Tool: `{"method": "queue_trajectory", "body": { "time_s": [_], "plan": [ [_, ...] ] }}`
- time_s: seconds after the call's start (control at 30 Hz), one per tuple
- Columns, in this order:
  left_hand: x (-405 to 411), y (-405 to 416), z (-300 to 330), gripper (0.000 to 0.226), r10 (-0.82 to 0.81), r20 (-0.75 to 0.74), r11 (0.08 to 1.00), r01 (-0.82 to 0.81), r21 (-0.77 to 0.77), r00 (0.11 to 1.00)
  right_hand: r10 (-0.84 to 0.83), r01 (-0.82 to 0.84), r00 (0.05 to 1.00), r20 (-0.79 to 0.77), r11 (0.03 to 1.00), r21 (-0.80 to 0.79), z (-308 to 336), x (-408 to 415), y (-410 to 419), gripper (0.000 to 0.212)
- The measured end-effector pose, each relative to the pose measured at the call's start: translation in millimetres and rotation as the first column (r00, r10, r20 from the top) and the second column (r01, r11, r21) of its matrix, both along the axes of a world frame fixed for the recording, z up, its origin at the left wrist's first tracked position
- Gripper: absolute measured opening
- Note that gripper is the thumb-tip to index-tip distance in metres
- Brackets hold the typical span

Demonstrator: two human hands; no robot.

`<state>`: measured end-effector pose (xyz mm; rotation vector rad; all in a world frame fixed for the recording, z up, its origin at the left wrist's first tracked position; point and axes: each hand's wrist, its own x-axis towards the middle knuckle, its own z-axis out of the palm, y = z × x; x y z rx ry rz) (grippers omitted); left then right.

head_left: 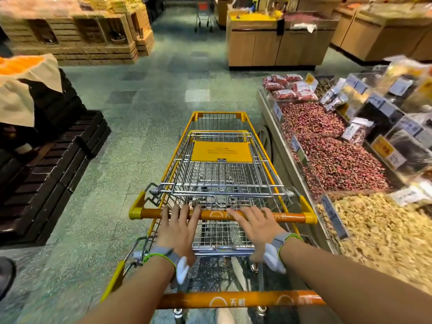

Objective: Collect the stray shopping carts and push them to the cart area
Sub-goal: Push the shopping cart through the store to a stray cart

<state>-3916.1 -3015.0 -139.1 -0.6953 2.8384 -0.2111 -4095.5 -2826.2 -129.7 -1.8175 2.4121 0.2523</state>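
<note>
Resting on one orange handle [222, 215] are two hands: the left hand [178, 232] toward 8 o'clock of the frame's centre and the right hand [257, 230] toward 5 o'clock, each with fingers laid fairly straight over the bar, not curled round it. Both wrists wear a grey band with a white piece hanging below.

Three carts can be counted. The front cart [219, 164], yellow-framed with a wire basket, sits at the centre of view, its basket pointing to 12 o'clock. A second cart is nested behind it; its orange handle [238, 299] crosses the frame at 6 o'clock, under the forearms. A third cart [203, 14] stands alone far up the aisle at 12 o'clock, blurred.

At 3 o'clock, just beside the front cart, runs a counter of bulk bins [332, 155]: two bins of dark red dried goods, and one of pale yellow pieces [383, 235] nearer, at 4 o'clock. Bagged red goods [287, 87] lie at 2 o'clock. Dark stacked crates [46, 164] stand at 9 o'clock, wooden crates [77, 36] at 11 o'clock, and a wooden counter [275, 45] at 1 o'clock. The floor [145, 108] is green speckled tile.
</note>
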Motion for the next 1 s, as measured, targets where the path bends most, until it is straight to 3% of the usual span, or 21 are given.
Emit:
{"method": "queue_trajectory", "body": {
  "time_s": [0.2, 0.57, 0.83, 1.0],
  "plan": [
    [3.5, -3.8, -2.6, 0.133, -0.017, -0.043, 1.0, 0.017, -0.011, 0.999, -0.046, 0.048, 0.997, -0.055, 0.998, 0.043, -11.0, -4.4, -6.5, 0.151],
    [-16.8, -41.9, -35.8, 0.129, -0.11, -0.284, 0.994, 0.113, -0.005, 0.952, -0.07, 0.068, 0.996, -0.049, 0.996, -0.055, -25.8, -31.5, -30.2, 0.137],
    [-65.8, -87.4, -32.7, 0.126, -0.116, -0.284, 0.993, 0.12, -0.002, 0.952, -0.085, 0.082, 0.996, -0.041, 0.994, -0.077, -30.0, -85.1, -74.7, 0.132],
    [-104.0, -116.5, -33.2, 0.127, -0.107, -0.272, 0.992, 0.119, 0.028, 0.956, -0.102, 0.097, 0.991, -0.083, 0.993, -0.062, -31.5, -125.5, -106.3, 0.139]
  ]
}}
